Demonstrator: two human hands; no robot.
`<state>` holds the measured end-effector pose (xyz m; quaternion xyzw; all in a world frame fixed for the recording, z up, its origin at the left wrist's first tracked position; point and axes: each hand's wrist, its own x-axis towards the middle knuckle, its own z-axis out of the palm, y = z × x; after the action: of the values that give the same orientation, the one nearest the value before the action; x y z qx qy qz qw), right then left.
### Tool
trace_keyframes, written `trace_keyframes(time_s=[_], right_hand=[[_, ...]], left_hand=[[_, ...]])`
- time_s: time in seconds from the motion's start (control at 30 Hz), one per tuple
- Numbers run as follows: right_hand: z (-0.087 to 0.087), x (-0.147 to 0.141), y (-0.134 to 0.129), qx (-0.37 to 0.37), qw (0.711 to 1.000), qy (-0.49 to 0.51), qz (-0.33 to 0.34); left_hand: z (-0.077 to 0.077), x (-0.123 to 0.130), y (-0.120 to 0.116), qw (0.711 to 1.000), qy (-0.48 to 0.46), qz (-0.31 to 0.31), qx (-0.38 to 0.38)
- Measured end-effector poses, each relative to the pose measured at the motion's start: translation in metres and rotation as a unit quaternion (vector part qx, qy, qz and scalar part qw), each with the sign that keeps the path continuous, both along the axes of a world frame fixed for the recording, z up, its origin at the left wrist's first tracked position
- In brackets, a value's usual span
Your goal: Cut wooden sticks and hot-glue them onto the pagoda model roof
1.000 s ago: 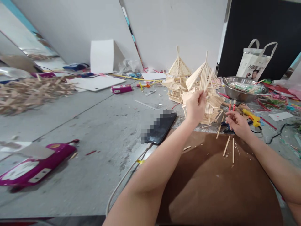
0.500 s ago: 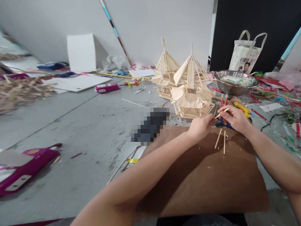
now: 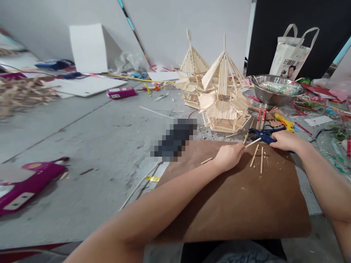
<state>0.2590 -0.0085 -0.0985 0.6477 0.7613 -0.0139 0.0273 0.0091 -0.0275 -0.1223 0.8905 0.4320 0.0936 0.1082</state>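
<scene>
1. Close to the person lies a brown board [image 3: 236,204] on a grey floor [image 3: 90,146]. Both bare arms reach over it.
2. The left hand [image 3: 229,156] rests on the far part of the board. Its fingers are pressed together and pinch one end of a thin wooden stick [image 3: 252,143]. The stick points toward the right hand.
3. The right hand [image 3: 285,140] lies curled on the blue pliers [image 3: 263,134] at the far right edge of the board. I cannot tell if it grips them tight.
4. Two loose sticks [image 3: 257,157] lie on the board between the hands. One short stick [image 3: 206,160] lies just left of the left hand.
5. A blurred dark phone [image 3: 175,140] sits at the board's left corner. A pink case [image 3: 27,182] lies far to the left.
6. Just past the hands stands a little stick house [image 3: 223,98] with a pointed roof. A second stick house [image 3: 192,73] stands behind it.
7. A yellow glue gun [image 3: 285,122] lies right of the pliers. A metal bowl [image 3: 276,93] sits behind it.
8. A white bag [image 3: 292,54] leans on a black wall. It has dark writing and a small picture, but the words are too small to read.
9. A small pink box [image 3: 122,92] has a white label that I cannot read.
10. A white wall [image 3: 178,25] closes the room at the back.
</scene>
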Motion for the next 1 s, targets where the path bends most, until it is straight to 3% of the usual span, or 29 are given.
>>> trace_keyframes(time_s=[0.2, 0.43, 0.5, 0.6, 0.67, 0.77, 0.83, 0.9, 1.0], right_hand=[[0.013, 0.006, 0.004, 0.056, 0.991, 0.106, -0.062], [0.039, 0.005, 0.003, 0.186, 0.957, 0.151, -0.163], [0.048, 0.001, 0.0, 0.219, 0.941, 0.195, -0.169], [0.058, -0.008, -0.004, 0.196, 0.924, 0.289, -0.155], [0.058, -0.017, -0.005, 0.175, 0.882, 0.409, -0.154], [0.047, -0.029, -0.003, 0.154, 0.758, 0.615, -0.153], [0.034, -0.035, -0.001, 0.13, 0.69, 0.694, -0.156], [0.02, -0.039, -0.001, 0.101, 0.653, 0.736, -0.146], [0.004, -0.041, -0.004, 0.046, 0.63, 0.766, -0.119]], left_hand=[[-0.002, 0.006, 0.006, 0.998, 0.064, -0.009, 0.023], [-0.008, 0.011, 0.019, 0.998, 0.038, 0.008, 0.04], [-0.008, 0.012, 0.022, 0.999, 0.029, 0.014, 0.038], [-0.008, 0.014, 0.025, 0.999, 0.024, 0.022, 0.034], [-0.008, 0.015, 0.026, 0.999, 0.024, 0.029, 0.036], [-0.008, 0.014, 0.025, 0.998, 0.018, 0.042, 0.036], [-0.008, 0.011, 0.025, 0.998, 0.0, 0.052, 0.028], [-0.008, 0.007, 0.025, 0.997, -0.051, 0.064, 0.015], [-0.009, 0.002, 0.028, 0.976, -0.191, 0.099, 0.033]])
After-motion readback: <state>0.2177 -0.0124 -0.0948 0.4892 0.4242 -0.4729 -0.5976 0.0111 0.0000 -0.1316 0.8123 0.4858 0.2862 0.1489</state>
